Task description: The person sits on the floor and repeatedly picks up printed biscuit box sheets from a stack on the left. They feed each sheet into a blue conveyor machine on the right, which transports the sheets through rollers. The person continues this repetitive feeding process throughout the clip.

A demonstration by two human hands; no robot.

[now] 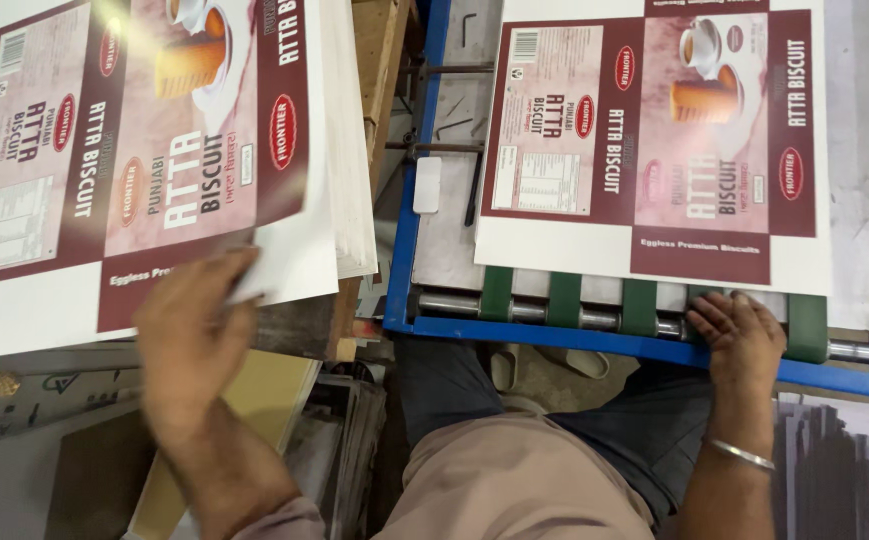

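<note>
Looks like the sheet-feeding step: the left hand (189, 335) pinches the corner of the top printed carton sheet (134, 150) on the stack, the right hand (744, 335) rests open-fingered on the feed table's rollers (554, 312) beside a loaded sheet (654, 140), so next probably means sliding it over squarely.

two hands (194, 330), four green belts (564, 298), one printed sheet (654, 140) on feeder, one stack (154, 150)
</note>
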